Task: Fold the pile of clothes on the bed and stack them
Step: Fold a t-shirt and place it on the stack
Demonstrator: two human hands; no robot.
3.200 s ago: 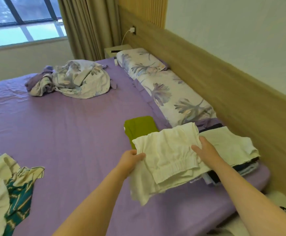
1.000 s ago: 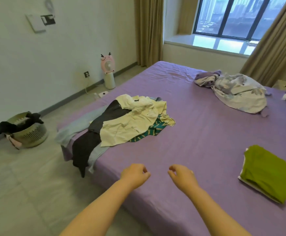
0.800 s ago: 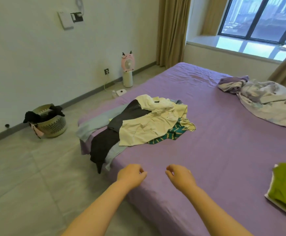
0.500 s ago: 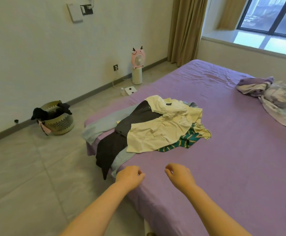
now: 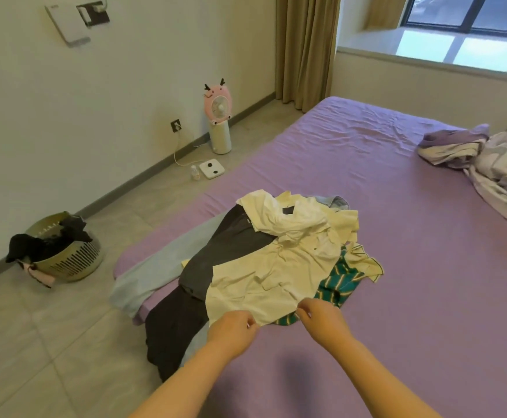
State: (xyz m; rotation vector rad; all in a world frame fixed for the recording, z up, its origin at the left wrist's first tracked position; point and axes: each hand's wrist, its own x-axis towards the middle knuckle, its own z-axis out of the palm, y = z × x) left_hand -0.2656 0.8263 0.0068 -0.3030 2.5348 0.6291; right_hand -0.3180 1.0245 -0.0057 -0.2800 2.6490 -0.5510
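Cream cotton is what both hands are after: left hand (image 5: 233, 329) and right hand (image 5: 321, 318) sit at the near hem of the cream shirt (image 5: 264, 276), fingers curled in toward it. Left looks to be pinching the hem edge. Right is at the hem too, but whether it has cloth yet, can't tell.

Doing this step well, as I judge it: get a firm pinch w/ each hand, hands spread wider along the hem, then lift straight up so only the shirt comes off the pile. It overlaps other pieces, so a slow peel beats a yank; otherwise the striped one may drag along. Carry it to bare sheet on the window side of the pile, lay flat, smooth, then fold.

The clothes pile (image 5: 276, 251) lies on the purple bed (image 5: 427, 282), at the bed's floor-side edge. Cream shirt is on top, rumpled. Just beyond the shirt, a whiter crumpled garment (image 5: 285, 215). A green striped piece (image 5: 338, 285) pokes out beside the shirt, partly under it. On the shirt's other side, dark grey trousers (image 5: 216, 260) and a pale blue garment (image 5: 152, 273) both hang off the bed edge toward the floor. All unfolded, so plenty left to do.

Well away from the pile, a laundry basket (image 5: 65, 260) stands on the floor by the wall.
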